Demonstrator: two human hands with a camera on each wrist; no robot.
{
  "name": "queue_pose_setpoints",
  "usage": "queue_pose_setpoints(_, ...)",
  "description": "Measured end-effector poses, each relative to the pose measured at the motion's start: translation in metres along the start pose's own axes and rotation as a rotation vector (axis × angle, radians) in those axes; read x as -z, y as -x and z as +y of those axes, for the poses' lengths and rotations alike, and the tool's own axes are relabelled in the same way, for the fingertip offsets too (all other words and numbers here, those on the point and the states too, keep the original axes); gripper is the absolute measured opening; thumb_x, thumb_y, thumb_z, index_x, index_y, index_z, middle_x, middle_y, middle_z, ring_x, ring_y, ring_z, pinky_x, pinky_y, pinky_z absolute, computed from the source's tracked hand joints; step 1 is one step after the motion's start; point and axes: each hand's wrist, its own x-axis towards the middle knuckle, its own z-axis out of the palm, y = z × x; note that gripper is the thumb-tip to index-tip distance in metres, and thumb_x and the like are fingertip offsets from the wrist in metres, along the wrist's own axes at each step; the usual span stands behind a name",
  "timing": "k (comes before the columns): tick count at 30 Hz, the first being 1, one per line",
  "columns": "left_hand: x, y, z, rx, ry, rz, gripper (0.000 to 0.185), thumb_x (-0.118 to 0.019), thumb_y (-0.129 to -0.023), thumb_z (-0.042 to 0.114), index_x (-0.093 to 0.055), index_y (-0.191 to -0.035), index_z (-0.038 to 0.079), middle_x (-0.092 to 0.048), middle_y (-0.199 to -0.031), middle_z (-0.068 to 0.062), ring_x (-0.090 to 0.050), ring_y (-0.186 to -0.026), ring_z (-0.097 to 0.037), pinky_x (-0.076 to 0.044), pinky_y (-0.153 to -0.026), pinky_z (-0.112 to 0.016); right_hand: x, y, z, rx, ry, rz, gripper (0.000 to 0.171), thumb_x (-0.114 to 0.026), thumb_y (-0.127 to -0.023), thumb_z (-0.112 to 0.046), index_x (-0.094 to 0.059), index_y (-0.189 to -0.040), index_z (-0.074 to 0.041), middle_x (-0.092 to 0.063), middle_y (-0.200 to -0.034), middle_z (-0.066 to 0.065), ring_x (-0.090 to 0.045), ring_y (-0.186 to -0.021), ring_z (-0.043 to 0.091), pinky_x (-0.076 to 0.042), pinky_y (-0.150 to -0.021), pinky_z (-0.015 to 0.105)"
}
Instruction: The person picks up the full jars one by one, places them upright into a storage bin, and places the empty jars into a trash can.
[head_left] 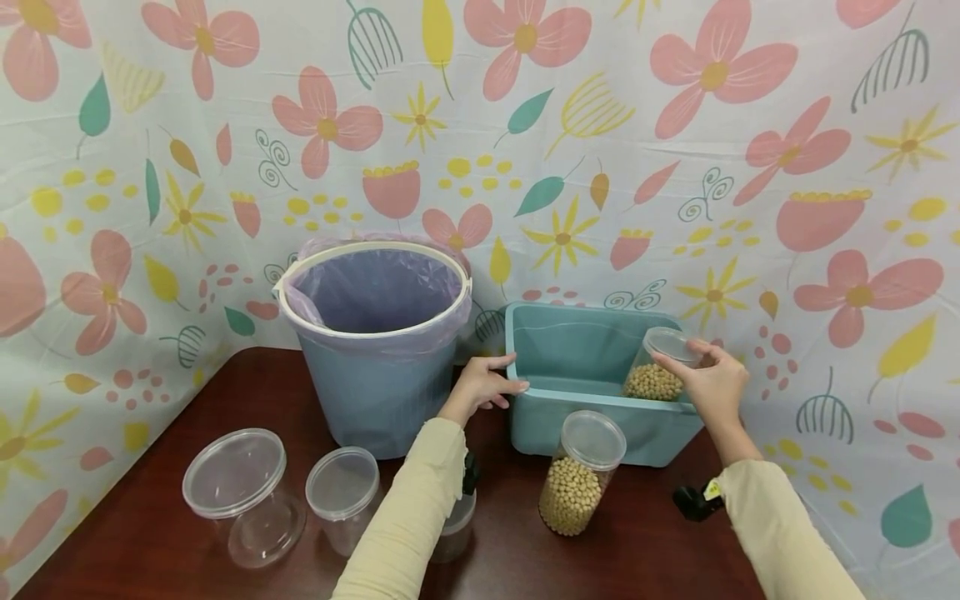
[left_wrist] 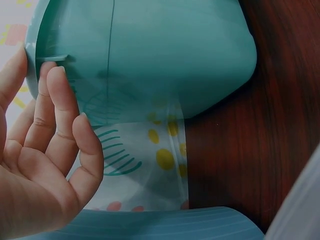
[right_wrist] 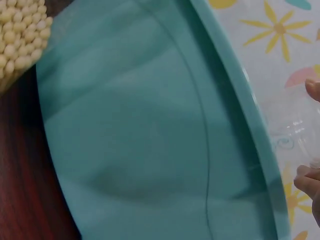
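1. Head view: the right hand [head_left: 716, 385] grips a lidded jar [head_left: 651, 379] by its top, at the teal bin's [head_left: 534, 429] right end, base hidden behind the front wall. The left hand [head_left: 480, 389] pinches the bin's left rim, well apart from that jar. A second jar [head_left: 581, 475] (bean-filled too) stands on the tabletop [head_left: 637, 550].
2. Left wrist view: the left hand's fingers straddle the rim.
3. Right wrist view: the right hand's fingertips flank clear plastic.

Saw the small container [head_left: 454, 537] at the head view's bottom centre only partly, behind the left sleeve [head_left: 408, 508]; lost most of the right hand [head_left: 718, 383] past its wrist view's right edge; missed the base of the held jar [head_left: 654, 380] behind the tub [head_left: 652, 429].
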Motion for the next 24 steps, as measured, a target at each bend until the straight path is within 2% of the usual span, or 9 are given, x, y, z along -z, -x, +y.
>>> queue_pose_setpoints(4,0.001,0.0,-0.001,-0.004,0.006,-0.001,0.059,-0.075,-0.073,0.022,-0.052,-0.126,0.028,-0.068,-0.075,-0.002,-0.062,-0.063,-0.028,-0.035,-0.041,-0.024,0.004,0.003,0.008,-0.007,0.019,-0.071,0.042,-0.086,-0.054,-0.013,-0.068,-0.086,0.007,-0.062,-0.068,0.02,-0.043,-0.048,-0.007,-0.035,-0.051,0.01)
queue_pose_setpoints(7,0.001,0.0,-0.001,-0.007,0.008,-0.002,0.059,-0.075,-0.073,0.022,-0.052,-0.126,0.028,-0.067,-0.076,-0.002,-0.062,-0.063,-0.028,-0.035,-0.041,-0.024,0.005,0.005,0.024,0.024,-0.032,-0.086,0.044,-0.086,-0.055,-0.023,-0.069,-0.084,0.005,-0.063,-0.07,0.019,-0.047,-0.049,0.001,-0.036,-0.051,0.014)
queue_pose_setpoints(8,0.001,0.0,-0.001,-0.004,0.009,-0.003,0.059,-0.075,-0.073,0.022,-0.052,-0.126,0.028,-0.068,-0.076,-0.002,-0.062,-0.063,-0.028,-0.035,-0.041,-0.024,0.003,0.005,0.04,0.045,-0.098,-0.093,0.043,-0.086,-0.054,-0.026,-0.071,-0.085,0.0,-0.065,-0.07,0.014,-0.046,-0.05,0.001,-0.035,-0.05,0.014)
queue_pose_setpoints(11,0.001,0.0,-0.002,-0.003,0.008,-0.006,0.059,-0.075,-0.073,0.022,-0.052,-0.126,0.028,-0.067,-0.075,-0.002,-0.062,-0.06,-0.026,-0.036,-0.041,-0.023,0.003,0.007,0.052,0.063,-0.105,-0.097,0.045,-0.086,-0.052,-0.031,-0.072,-0.083,-0.002,-0.065,-0.07,0.013,-0.047,-0.05,0.003,-0.035,-0.047,0.016)
queue_pose_setpoints(14,0.001,0.0,-0.001,-0.002,0.016,-0.008,0.059,-0.075,-0.073,0.021,-0.052,-0.126,0.028,-0.067,-0.075,-0.002,-0.062,-0.06,-0.025,-0.036,-0.041,-0.024,0.005,0.009,0.051,0.069,-0.043,-0.121,0.045,-0.086,-0.053,-0.026,-0.071,-0.084,0.001,-0.065,-0.073,0.016,-0.046,-0.051,-0.003,-0.034,-0.047,0.013)
queue_pose_setpoints(15,0.001,0.0,-0.001,-0.003,0.019,-0.009,0.059,-0.075,-0.073,0.021,-0.052,-0.126,0.028,-0.067,-0.075,-0.003,-0.062,-0.06,-0.025,-0.036,-0.041,-0.024,0.009,0.011,0.038,0.064,0.037,-0.129,0.046,-0.086,-0.054,-0.024,-0.069,-0.084,0.006,-0.064,-0.074,0.022,-0.045,-0.051,-0.004,-0.035,-0.049,0.013)
queue_pose_setpoints(16,0.001,0.0,-0.001,-0.007,0.019,-0.008,0.059,-0.075,-0.073,0.021,-0.052,-0.126,0.027,-0.067,-0.075,-0.003,-0.062,-0.059,-0.025,-0.036,-0.041,-0.024,0.01,0.012,0.035,0.071,0.068,-0.146,0.045,-0.086,-0.054,-0.022,-0.069,-0.084,0.007,-0.064,-0.075,0.022,-0.043,-0.052,-0.007,-0.034,-0.049,0.012)
queue_pose_setpoints(20,0.001,0.001,-0.001,-0.013,0.024,-0.009,0.059,-0.075,-0.073,0.02,-0.052,-0.127,0.027,-0.067,-0.075,-0.003,-0.062,-0.061,-0.027,-0.037,-0.04,-0.023,0.012,0.013,0.031,0.127,0.167,-0.209,0.045,-0.085,-0.053,-0.017,-0.068,-0.086,0.009,-0.063,-0.077,0.024,-0.034,-0.052,-0.018,-0.031,-0.047,0.011)
queue_pose_setpoints(24,0.0,0.001,-0.001,-0.005,0.022,-0.009,0.059,-0.075,-0.073,0.021,-0.051,-0.127,0.027,-0.067,-0.076,-0.004,-0.061,-0.057,-0.024,-0.037,-0.041,-0.023,0.014,0.014,0.033,0.121,0.218,-0.259,0.047,-0.084,-0.055,-0.018,-0.067,-0.089,0.009,-0.063,-0.079,0.025,-0.036,-0.051,-0.014,-0.033,-0.047,0.014)
